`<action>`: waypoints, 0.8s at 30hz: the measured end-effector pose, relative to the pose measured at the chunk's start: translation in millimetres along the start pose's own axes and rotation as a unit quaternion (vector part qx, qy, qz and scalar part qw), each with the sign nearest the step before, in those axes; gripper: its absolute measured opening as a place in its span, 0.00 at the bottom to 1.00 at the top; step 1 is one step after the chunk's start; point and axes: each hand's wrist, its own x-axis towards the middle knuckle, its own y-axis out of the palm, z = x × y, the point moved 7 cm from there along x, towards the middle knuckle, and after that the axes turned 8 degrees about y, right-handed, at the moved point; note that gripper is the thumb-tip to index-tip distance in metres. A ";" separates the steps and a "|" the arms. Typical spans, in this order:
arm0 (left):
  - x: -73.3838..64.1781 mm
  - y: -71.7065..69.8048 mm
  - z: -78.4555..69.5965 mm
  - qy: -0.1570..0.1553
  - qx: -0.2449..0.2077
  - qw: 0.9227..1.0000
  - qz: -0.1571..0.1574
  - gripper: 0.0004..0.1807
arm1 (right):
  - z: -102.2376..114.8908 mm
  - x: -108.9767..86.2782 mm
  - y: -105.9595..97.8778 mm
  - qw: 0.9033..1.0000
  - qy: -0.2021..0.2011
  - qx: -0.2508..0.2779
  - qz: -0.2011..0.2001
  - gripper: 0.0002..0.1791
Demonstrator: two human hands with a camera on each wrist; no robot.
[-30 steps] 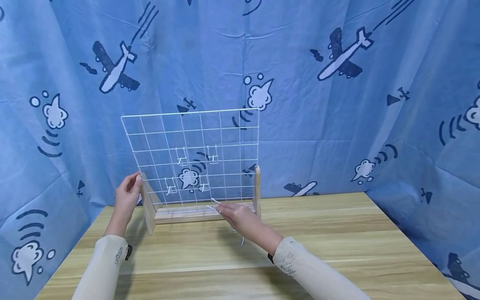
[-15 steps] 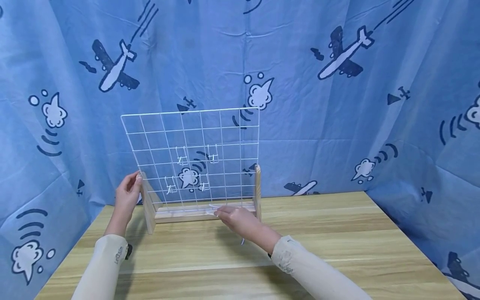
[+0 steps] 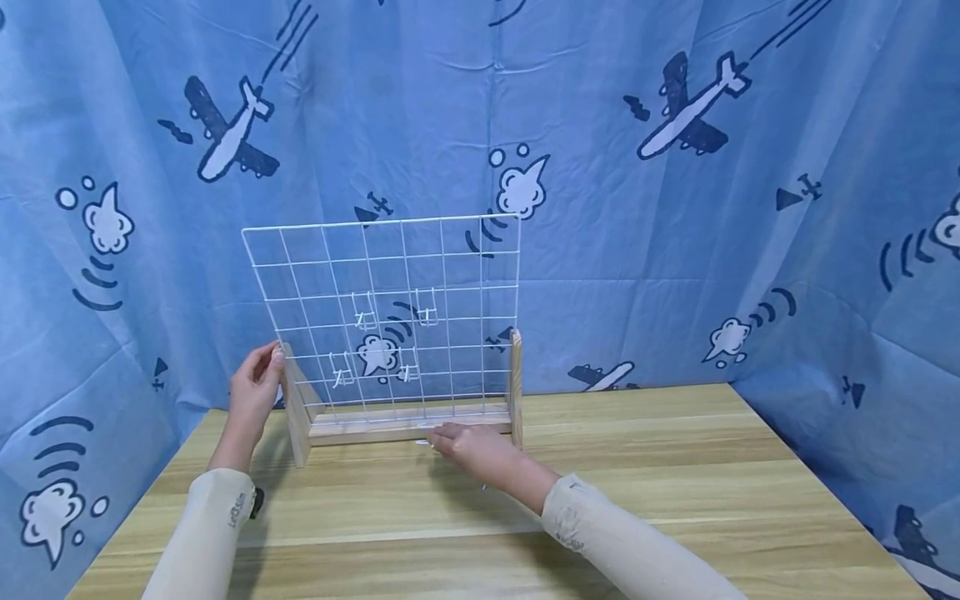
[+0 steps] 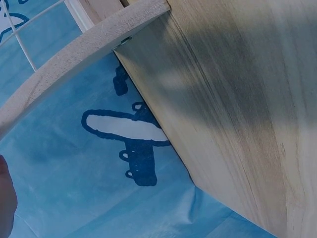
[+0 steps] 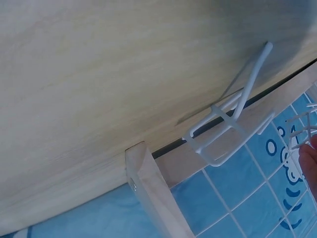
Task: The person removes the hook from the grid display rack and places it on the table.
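Observation:
A white wire grid panel (image 3: 386,275) stands upright in a wooden base (image 3: 360,429). Thumb and fingers of my left hand (image 3: 255,387) pinch the rack's left edge, at the top of the wooden post (image 3: 295,417). My right hand (image 3: 476,450) is low at the front of the base, gripping a white wire hook (image 3: 422,442) whose tips poke out past the fingertips. Close up in the right wrist view, another white wire hook (image 5: 233,121) shows below the hand, clear of the table. Only fingertips (image 5: 309,166) of that hand show there, at a wire piece.
Several white hooks, one of them high on the right (image 3: 427,316), hang on the grid's middle and lower left. The wood-grain table (image 3: 390,508) ends at the back against a blue curtain (image 3: 600,208) printed with planes. A right post (image 3: 516,375) holds the grid's other side.
My right hand has moved down, lowering the hook from in front of the grid to the front edge of the base. My left hand has stayed at the left post.

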 end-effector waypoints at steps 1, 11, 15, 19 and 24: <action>0.1 -0.1 -0.3 0.000 0.000 1.000 0.000 0.28 | 0.2 0.3 1.0 1.000 0.001 -0.002 0.007 0.15; -0.1 0.1 -0.7 -0.002 -0.002 1.000 0.007 0.29 | 2.7 3.8 11.0 0.999 -0.021 -0.034 0.007 0.10; -0.2 0.2 -0.5 -0.002 -0.002 1.000 0.008 0.30 | 3.8 4.7 13.5 0.999 -0.025 -0.038 -0.002 0.06; 0.0 0.3 -1.4 0.000 -0.005 1.000 0.008 0.30 | 4.1 5.8 14.7 0.999 -0.024 -0.040 -0.006 0.04; -0.7 0.2 -1.8 -0.007 -0.007 1.000 0.011 0.30 | 3.1 6.6 18.4 0.999 -0.010 -0.035 0.017 0.04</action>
